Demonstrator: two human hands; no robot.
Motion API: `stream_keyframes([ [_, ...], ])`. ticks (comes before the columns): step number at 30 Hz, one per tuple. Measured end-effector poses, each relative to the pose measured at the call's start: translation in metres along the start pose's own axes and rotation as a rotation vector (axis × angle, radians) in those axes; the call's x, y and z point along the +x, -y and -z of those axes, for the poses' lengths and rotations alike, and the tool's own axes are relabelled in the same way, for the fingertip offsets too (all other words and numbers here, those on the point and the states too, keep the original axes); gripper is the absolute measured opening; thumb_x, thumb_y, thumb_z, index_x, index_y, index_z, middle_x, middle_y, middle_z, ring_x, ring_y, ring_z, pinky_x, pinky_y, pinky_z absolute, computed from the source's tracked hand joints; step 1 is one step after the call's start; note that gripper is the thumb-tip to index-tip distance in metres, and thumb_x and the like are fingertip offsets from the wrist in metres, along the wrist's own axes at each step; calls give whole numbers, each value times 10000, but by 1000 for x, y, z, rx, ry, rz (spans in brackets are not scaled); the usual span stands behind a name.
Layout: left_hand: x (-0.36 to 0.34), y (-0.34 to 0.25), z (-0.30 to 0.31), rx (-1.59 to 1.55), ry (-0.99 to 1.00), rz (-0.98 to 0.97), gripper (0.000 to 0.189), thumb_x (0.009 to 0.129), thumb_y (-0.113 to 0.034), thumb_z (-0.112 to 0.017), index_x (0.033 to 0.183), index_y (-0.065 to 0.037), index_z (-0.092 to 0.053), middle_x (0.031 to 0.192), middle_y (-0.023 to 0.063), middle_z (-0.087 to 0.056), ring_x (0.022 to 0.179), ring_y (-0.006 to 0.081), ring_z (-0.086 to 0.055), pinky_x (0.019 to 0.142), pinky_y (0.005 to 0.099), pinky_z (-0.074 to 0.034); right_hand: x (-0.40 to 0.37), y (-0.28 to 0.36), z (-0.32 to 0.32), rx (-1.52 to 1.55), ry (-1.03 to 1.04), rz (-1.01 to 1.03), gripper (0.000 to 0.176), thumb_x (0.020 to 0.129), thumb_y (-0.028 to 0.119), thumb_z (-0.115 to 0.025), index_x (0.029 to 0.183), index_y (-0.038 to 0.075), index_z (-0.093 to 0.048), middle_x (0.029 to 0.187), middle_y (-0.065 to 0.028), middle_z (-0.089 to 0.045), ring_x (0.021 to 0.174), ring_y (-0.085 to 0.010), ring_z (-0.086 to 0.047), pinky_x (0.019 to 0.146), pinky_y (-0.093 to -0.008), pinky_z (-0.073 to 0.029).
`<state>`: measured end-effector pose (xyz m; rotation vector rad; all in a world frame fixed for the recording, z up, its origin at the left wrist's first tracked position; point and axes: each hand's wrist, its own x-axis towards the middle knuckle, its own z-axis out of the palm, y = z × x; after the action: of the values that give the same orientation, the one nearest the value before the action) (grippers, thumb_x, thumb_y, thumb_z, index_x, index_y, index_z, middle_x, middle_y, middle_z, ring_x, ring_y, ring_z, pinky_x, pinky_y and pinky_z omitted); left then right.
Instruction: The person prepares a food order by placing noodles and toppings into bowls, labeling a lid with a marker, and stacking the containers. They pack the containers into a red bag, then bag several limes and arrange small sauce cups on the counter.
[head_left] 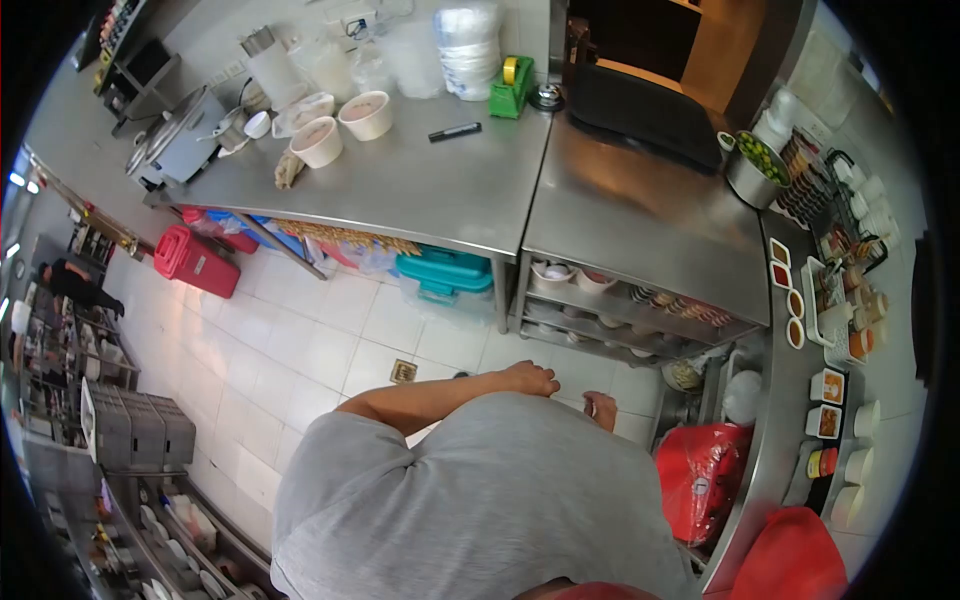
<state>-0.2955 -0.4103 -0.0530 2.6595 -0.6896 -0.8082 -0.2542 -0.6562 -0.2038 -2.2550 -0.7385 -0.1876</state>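
My left hand [530, 379] is in front of my grey shirt [480, 490], above the tiled floor, with its fingers curled in and nothing visible in them. My right hand [601, 410] shows just past the shirt's front edge, partly hidden by my body. Its thumb and fingers look a little apart, and I see nothing in it. Neither hand touches a counter. Nearest to them is the steel shelf unit [640, 250], with bowls [553, 273] on its upper shelf.
A steel counter [420, 200] holds two white tubs [317, 142], a black marker [455, 132] and a green tape dispenser [512, 90]. Right of me, sauce dishes [795, 303] line a side counter. A red bin [195, 262] and teal-lidded box [445, 275] stand on the floor. Another person [80, 288] is far left.
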Motion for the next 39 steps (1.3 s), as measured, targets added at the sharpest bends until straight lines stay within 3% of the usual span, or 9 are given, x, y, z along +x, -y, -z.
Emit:
stream_keyframes([
  [7,-85,109,-9,-127,-140,147,229,890,-247,-519,978,-53,-603,970,172,-618,915,341,-617,789,458,-491,42,18,-61,-114,185,-258,79,816,41,-594,885,71,-618,777,-165,-641,712,-364,-608,610,-421,-474],
  [11,-146,255,11,-476,-834,510,245,888,-260,-540,975,-46,-622,896,175,-640,843,376,-613,707,444,-501,97,87,-79,173,302,-233,94,852,100,-610,936,59,-627,743,-140,-648,634,-288,-625,574,-346,-490],
  [12,-169,313,32,-374,-1059,314,255,914,-263,-508,971,-40,-617,907,185,-648,847,380,-617,714,445,-497,119,116,-81,304,394,-324,116,873,121,-605,958,46,-627,733,-97,-637,629,-222,-607,582,-314,-484],
  [14,-226,385,94,-528,-1264,927,300,929,-268,-490,944,13,-595,826,233,-634,762,411,-612,676,456,-476,168,170,-92,574,471,-377,164,909,156,-590,988,16,-623,729,-21,-605,639,-113,-560,596,-260,-468],
  [17,-291,527,128,-483,-1727,1148,432,909,-315,-524,964,112,-553,757,262,-620,660,375,-631,598,438,-497,258,254,-104,859,468,-281,201,947,181,-551,980,-8,-612,750,21,-577,663,-73,-534,595,-222,-434],
  [23,-301,531,175,-1296,-1792,893,404,846,-117,-454,1170,122,-425,882,243,-595,458,274,-603,321,311,-464,452,358,-187,1002,545,-302,211,903,171,-569,1052,23,-552,756,-26,-552,656,-124,-553,604,-259,-466],
  [28,-303,531,173,-1442,-1680,875,454,799,-31,-367,1235,89,-399,980,262,-579,542,314,-643,363,325,-491,576,409,-309,1223,421,-572,334,833,127,-619,1110,3,-481,917,-108,-530,701,-194,-562,653,-380,-528],
  [34,-313,491,162,-1453,-1590,777,486,838,-65,-361,1293,45,-231,989,270,-564,531,304,-643,349,304,-490,609,455,-356,1068,56,-778,339,774,31,-606,1079,-15,-467,921,-136,-517,694,-214,-548,608,-439,-547],
  [39,-315,459,140,-1499,-1454,695,486,859,-65,-345,1298,18,-154,982,277,-565,553,309,-651,360,301,-497,604,420,-340,1087,246,-804,228,770,11,-589,993,-2,-539,896,-151,-573,664,-226,-586,544,-420,-565],
])
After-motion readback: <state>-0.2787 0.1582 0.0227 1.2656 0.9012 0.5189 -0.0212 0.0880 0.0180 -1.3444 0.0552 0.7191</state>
